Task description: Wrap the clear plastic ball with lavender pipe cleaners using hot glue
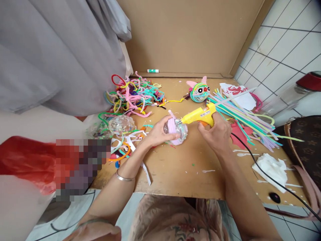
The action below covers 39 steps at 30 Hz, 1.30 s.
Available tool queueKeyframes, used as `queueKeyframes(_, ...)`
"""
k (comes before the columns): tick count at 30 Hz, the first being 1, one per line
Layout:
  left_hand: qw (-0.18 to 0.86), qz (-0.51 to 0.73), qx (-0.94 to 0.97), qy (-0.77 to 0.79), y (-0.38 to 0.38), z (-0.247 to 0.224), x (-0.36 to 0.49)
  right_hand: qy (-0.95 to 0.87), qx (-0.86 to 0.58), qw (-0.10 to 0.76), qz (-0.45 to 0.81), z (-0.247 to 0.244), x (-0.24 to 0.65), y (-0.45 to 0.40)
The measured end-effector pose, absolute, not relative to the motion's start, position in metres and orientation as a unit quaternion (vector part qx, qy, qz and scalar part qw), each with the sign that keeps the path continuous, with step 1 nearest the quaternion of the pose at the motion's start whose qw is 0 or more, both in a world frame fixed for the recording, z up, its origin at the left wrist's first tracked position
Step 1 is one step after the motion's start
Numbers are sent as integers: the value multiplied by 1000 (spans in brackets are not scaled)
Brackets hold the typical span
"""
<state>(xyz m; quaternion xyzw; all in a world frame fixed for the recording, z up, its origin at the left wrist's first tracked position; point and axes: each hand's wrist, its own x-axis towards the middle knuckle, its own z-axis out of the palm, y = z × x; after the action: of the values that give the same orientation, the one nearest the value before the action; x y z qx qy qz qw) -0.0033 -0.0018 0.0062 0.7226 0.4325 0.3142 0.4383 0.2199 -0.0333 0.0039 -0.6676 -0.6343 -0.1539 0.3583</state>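
Observation:
My left hand [160, 131] is wrapped round a clear plastic ball [184, 131] that has bands of lilac pipe cleaner [171, 126] wound over one side. A short lilac end sticks up at its top. In my right hand [217, 132] is a yellow hot glue gun [199, 115], held by its handle with fingers at the orange trigger. The gun's metal nozzle points left and meets the ball, or nearly so, beside the lilac bands; whether it touches I cannot tell. A white glue stick [234, 97] juts from the back of the gun.
A tangle of pipe cleaners [132, 95] lies at the back left, near another clear ball [121, 124]. A decorated ball with pink ears [199, 92] sits behind the gun. Straight pipe cleaners [250, 117], crumpled tissue [271, 169], a black cord [265, 175] and a brown bag [303, 147] are on the right.

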Motion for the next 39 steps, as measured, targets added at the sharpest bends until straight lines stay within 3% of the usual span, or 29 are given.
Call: queueKeyframes(39, 465, 327, 715, 407, -1, 4, -3, -644, -653, 361, -168, 5, 220, -35)
